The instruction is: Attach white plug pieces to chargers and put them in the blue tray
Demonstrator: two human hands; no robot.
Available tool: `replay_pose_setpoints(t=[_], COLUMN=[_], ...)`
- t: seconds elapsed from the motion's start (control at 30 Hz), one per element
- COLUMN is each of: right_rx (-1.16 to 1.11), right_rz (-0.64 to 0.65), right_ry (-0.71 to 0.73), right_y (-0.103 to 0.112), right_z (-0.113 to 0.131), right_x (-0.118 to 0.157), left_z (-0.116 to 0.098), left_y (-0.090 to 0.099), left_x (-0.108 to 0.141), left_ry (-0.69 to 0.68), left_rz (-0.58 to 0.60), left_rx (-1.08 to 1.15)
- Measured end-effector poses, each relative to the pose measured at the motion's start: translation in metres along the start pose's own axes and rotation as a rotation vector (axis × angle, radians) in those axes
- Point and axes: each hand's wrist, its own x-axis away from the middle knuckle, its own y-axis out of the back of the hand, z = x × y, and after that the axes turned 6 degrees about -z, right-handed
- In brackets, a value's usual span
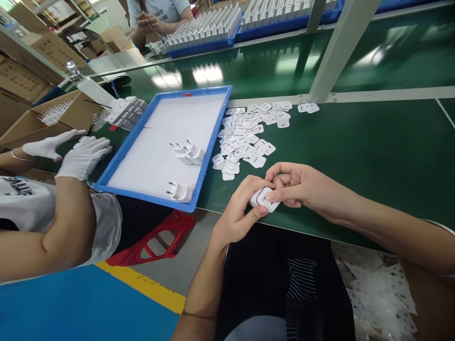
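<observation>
Over the front edge of the green bench, my left hand (241,208) grips a small white plug adapter (261,196) between thumb and fingers. The thumb of my right hand (295,189) presses on the adapter's face, its other fingers curled beside it. Whether a separate thin piece lies under that thumb, I cannot tell. Just beyond my hands lies a loose pile of flat white plates (245,137) with rounded corners and small dark slots. To the left, a blue-rimmed tray (213,147) with a white lining holds several upright white plug adapters (188,152).
On the left, a co-worker's white-gloved hands (81,156) are near stacked white parts (128,112) and a cardboard box (21,125). Another person sits across the bench beside full trays of adapters (206,28). A metal post (341,52) rises behind the plates. A red stool (156,241) stands below.
</observation>
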Motion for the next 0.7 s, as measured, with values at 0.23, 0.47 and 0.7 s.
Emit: replay_pose_setpoints(t=[0.23, 0.47, 0.7], right_rx=[0.061, 0.1, 0.129], right_rz=[-0.046, -0.075, -0.079], right_ry=[0.081, 0.189, 0.24], right_y=[-0.0055, -0.0068, -0.0073], right_z=[0.0013, -0.0011, -0.0018], right_x=[0.0024, 0.003, 0.0002], left_z=[-0.0005, -0.0012, 0.0002], left_y=[0.0019, -0.0007, -0.0001], left_x=[-0.0005, -0.0001, 0.0005], left_ry=[0.048, 0.087, 0.102], left_rz=[0.009, -0.025, -0.04], left_rx=[0.047, 0.082, 0.054])
